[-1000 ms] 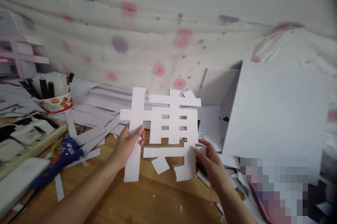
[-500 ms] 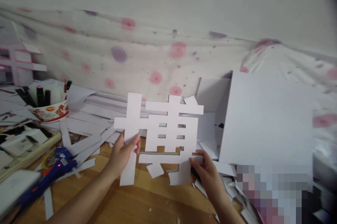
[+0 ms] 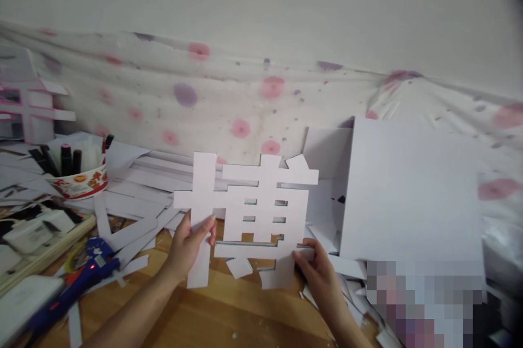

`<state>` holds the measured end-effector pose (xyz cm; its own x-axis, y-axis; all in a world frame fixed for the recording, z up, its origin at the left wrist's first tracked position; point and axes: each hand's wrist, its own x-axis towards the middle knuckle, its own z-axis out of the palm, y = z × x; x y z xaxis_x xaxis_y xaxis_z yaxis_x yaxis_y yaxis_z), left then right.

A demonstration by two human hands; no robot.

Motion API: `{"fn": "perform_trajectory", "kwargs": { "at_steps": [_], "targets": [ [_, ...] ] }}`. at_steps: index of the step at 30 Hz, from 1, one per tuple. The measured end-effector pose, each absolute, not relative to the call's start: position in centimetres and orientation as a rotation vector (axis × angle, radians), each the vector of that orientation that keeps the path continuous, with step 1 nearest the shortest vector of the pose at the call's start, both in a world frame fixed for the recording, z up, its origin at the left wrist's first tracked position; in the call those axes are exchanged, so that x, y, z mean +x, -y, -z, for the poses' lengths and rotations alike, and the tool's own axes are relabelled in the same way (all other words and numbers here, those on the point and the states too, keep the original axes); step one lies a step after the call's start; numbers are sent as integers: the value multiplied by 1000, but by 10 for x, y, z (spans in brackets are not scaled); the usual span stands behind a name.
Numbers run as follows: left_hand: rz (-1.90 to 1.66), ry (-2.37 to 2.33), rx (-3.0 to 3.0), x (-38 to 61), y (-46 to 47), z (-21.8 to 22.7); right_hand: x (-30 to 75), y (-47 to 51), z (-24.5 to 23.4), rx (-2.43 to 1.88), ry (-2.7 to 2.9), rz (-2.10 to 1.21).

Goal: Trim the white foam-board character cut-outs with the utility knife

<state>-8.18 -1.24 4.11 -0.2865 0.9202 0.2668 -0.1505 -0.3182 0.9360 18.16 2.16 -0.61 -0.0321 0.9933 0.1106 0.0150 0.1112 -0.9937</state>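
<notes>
Wooden tabletop (image 3: 212,315), lower centre of the frame. White paper character cutout (image 3: 261,212) held upright above it at centre frame, wider than tall. Left hand (image 3: 188,247) pinches its lower-left vertical stroke; right hand (image 3: 316,277) pinches the lower-right edge. Both hands sit below the sheet, equally near.

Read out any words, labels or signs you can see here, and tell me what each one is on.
"博": not printed, it is the shape of the white cut-out that the left hand and right hand hold upright.
Red print on the cup of markers: too blurred to read.
Pink-edged cut-out at far left: cropped and blurred, unreadable.
</notes>
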Motion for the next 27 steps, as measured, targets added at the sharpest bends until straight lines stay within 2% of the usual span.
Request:
{"fn": "perform_trajectory", "kwargs": {
  "at_steps": [16,27],
  "targets": [
    [-1687,-1117,1117,-86,11,-48,178,-19,2,-1134,1374,-1056],
    [-1670,-1071,1097,-103,6,-42,161,-6,9,-1085,1504,-794]
  ]
}}
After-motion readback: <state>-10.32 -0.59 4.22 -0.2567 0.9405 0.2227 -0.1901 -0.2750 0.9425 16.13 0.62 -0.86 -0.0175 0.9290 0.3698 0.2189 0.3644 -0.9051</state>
